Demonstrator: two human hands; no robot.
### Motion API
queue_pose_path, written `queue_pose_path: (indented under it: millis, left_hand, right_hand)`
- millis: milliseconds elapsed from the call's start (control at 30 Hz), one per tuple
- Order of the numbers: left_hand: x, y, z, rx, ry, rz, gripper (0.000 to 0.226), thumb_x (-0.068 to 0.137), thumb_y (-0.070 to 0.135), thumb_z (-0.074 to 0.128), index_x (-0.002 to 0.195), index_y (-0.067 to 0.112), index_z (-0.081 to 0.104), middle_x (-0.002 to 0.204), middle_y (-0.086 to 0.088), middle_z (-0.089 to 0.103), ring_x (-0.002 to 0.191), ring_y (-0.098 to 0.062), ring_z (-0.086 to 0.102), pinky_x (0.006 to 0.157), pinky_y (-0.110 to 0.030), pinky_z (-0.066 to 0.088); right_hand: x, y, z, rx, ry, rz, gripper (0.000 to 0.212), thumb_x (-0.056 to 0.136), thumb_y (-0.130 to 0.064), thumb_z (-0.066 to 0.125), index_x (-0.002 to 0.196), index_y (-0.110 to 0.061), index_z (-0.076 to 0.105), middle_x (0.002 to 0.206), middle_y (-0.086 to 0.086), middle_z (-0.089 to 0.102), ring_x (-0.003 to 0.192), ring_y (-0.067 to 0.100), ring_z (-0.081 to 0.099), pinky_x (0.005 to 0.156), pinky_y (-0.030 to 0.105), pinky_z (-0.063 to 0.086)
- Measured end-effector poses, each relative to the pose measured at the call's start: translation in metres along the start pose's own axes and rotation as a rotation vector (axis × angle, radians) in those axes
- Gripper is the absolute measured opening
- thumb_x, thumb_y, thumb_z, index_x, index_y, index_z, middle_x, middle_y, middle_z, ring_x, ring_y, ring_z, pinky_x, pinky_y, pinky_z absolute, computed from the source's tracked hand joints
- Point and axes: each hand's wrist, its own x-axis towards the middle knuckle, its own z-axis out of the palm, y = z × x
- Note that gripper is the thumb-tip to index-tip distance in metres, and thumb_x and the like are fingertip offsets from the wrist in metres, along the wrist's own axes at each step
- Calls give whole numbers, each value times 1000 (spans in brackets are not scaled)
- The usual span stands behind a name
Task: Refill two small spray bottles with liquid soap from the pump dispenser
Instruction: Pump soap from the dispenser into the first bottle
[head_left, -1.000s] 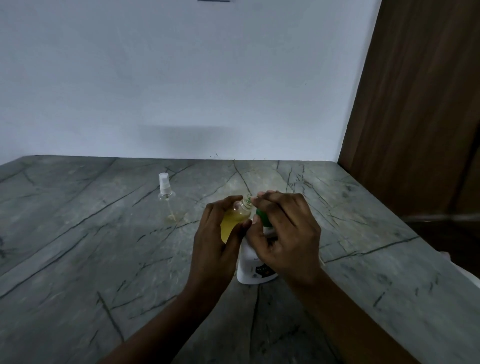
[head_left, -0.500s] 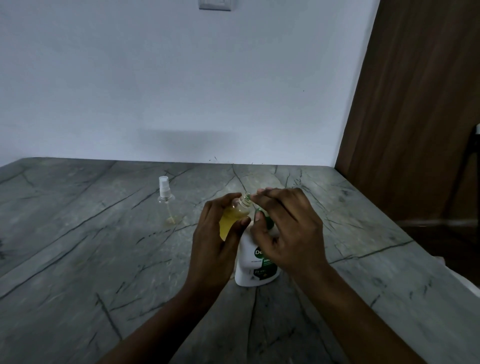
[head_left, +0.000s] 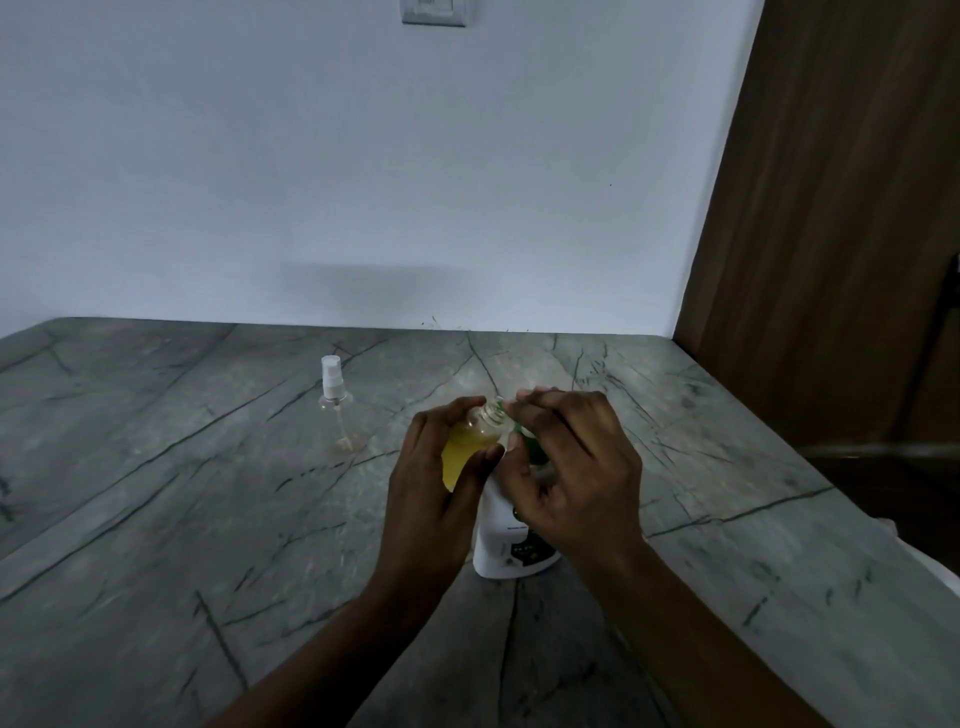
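My left hand (head_left: 431, 499) grips a small uncapped spray bottle (head_left: 467, 447) partly filled with yellow liquid, its open neck tilted toward the pump's spout. A white pump dispenser (head_left: 501, 540) with a green pump head (head_left: 535, 449) stands on the stone table. My right hand (head_left: 571, 467) covers the pump head, fingers over its top and thumb beside it. A second small clear spray bottle (head_left: 336, 410) with a white spray cap stands upright to the left, almost empty, apart from both hands.
The grey veined stone table (head_left: 156, 519) reaches back to a white wall. A brown wooden door (head_left: 831, 208) stands at the right past the table's edge. A wall switch plate (head_left: 434, 13) is at the top.
Both hands keep their hold on the bottle and the pump head. The view has tilted upward a little, bringing the wall switch plate into sight.
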Motion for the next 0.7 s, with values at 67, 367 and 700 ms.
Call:
queue_pose_path:
  millis: [67,367,700]
  left_hand:
    - [-2,-1,1,-6,0,-3,31,87,26,56,118,32,49,111,13,55,102,2,54,81,-8,43]
    - [-4,-7,0,3,-16,12,33,85,28,53,118,30,50,109,16,54,101,0,55,80,-13,45]
    - [2,1,0,-6,6,12,35,85,41,52,118,32,49,111,17,54,102,7,52,80,-4,39]
  right_hand:
    - [0,0,1,3,13,5,20,79,-11,58,82,2,73,86,12,69,88,17,56,83,14,38]
    - [-6,0,3,-4,5,4,19,81,-11,59,82,1,73,85,11,69,86,18,58,81,17,41]
    - [4,5,-6,-20,-85,-43,23,82,-16,58,91,0,73,93,11,69,89,21,59,77,21,45]
